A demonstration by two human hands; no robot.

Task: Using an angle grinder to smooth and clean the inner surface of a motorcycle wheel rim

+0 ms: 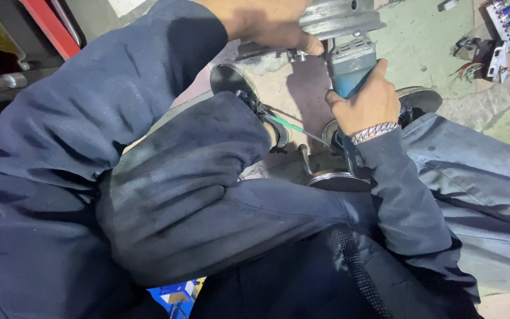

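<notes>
My right hand grips the blue-green body of an angle grinder, a silver bracelet on its wrist. My left hand reaches in from the top and rests on a round grey metal part above the grinder's head, thumb pressed on its lower edge. Dark blue sleeves and trouser legs fill most of the view. A black braided cable runs down from the grinder across my lap.
My dark shoes sit on the concrete floor. A green-handled tool and round metal discs lie between my legs. Circuit boards with coloured wires lie at the top right. A red-edged frame stands top left.
</notes>
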